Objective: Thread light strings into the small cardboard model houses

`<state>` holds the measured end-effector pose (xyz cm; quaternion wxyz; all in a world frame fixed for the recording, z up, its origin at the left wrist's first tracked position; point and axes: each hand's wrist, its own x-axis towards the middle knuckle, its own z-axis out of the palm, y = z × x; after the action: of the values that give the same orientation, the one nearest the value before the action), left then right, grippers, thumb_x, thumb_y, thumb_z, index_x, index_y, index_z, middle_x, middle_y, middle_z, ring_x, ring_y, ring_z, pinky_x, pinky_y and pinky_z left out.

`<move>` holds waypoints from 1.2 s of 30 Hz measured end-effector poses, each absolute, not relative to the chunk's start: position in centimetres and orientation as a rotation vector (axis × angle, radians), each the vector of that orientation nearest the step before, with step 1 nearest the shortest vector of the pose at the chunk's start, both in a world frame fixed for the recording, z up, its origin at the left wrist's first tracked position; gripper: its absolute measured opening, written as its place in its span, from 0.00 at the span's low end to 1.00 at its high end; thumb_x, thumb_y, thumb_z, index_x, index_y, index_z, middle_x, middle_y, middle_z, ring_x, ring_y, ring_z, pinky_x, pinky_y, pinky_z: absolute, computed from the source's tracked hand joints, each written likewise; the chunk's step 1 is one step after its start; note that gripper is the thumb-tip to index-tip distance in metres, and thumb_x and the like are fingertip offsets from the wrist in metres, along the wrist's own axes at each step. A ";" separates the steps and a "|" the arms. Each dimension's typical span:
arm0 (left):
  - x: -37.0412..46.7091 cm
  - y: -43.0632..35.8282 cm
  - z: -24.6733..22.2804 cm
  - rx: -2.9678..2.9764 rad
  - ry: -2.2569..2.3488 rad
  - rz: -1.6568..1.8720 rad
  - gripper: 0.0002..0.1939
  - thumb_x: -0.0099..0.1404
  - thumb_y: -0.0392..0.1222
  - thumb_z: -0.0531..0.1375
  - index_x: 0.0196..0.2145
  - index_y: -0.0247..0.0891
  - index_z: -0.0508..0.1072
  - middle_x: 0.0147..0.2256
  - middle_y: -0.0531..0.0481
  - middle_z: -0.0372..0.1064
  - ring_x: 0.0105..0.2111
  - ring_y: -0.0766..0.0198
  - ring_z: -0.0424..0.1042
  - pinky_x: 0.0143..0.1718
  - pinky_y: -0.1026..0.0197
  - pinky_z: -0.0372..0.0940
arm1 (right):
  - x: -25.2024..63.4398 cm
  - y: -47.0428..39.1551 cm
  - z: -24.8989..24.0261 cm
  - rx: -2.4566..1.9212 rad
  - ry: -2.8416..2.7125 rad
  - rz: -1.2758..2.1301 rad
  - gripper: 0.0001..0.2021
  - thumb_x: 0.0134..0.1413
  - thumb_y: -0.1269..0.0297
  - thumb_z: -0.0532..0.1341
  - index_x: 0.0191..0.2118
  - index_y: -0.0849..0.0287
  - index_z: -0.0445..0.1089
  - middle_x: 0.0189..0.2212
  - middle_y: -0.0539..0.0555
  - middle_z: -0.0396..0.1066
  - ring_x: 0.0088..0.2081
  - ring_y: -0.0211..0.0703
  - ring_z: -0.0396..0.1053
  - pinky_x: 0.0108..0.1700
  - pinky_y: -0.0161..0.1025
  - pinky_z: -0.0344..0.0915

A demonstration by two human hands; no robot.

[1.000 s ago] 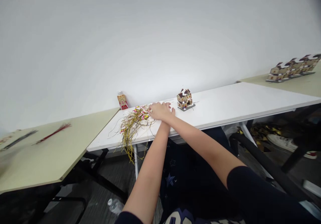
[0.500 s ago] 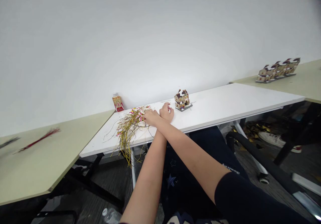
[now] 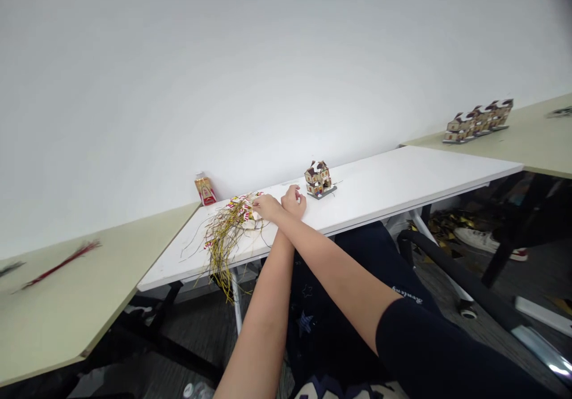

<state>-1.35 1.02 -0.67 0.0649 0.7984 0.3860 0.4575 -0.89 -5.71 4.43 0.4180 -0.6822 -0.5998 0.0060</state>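
Note:
My forearms cross, so my right hand (image 3: 268,208) is on the left side and my left hand (image 3: 293,202) on the right. The right fingers are pinched together at the edge of a heap of small red, white and yellow pieces (image 3: 245,209) with strings; what lies between the fingertips is too small to make out. Long gold and dark strings (image 3: 222,241) trail from the heap over the table's front edge. My left hand rests on the white table (image 3: 370,190), fingers loosely curled and apart, nothing visible in them. Just right of it stands a small model house (image 3: 319,180) with a snowy roof.
A gold and red carton (image 3: 205,190) stands against the wall at back left. On the left yellowish table (image 3: 129,241) lies a red string bundle (image 3: 62,265). A row of similar model houses (image 3: 478,122) stands on the right table. A chair's armrest (image 3: 451,259) is at right.
The view has shifted slightly, so the houses on the right appear further left. My right fingers have drawn closer together at the heap. The left hand stays beside the model house.

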 end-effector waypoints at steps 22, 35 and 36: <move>-2.1 1.9 -0.6 2.036 1.175 1.572 0.23 0.60 0.43 0.60 0.52 0.38 0.64 0.35 0.49 0.68 0.29 0.63 0.68 0.36 0.59 0.64 | 5.3 -0.4 9.5 -1.002 -1.310 0.312 0.14 0.58 0.56 0.60 0.31 0.59 0.77 0.28 0.49 0.75 0.30 0.37 0.68 0.36 0.33 0.62; -2.0 1.3 -0.8 2.357 0.692 1.374 0.15 0.67 0.38 0.51 0.49 0.37 0.71 0.49 0.42 0.72 0.51 0.59 0.70 0.53 0.57 0.64 | 6.9 -5.8 1.5 -1.463 -1.046 0.272 0.11 0.54 0.56 0.62 0.37 0.53 0.80 0.37 0.53 0.78 0.41 0.47 0.72 0.49 0.45 0.62; -1.9 1.3 -0.8 2.362 0.674 1.336 0.14 0.68 0.38 0.51 0.48 0.37 0.71 0.48 0.43 0.73 0.49 0.59 0.71 0.52 0.57 0.64 | 7.0 -6.0 1.3 -1.462 -1.031 0.266 0.11 0.54 0.56 0.63 0.37 0.54 0.80 0.36 0.53 0.78 0.41 0.47 0.72 0.49 0.45 0.62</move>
<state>-1.93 1.25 -0.81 0.1720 0.8322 0.2374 0.4706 7.04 -6.01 1.35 0.6181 -0.6353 -0.4482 0.1156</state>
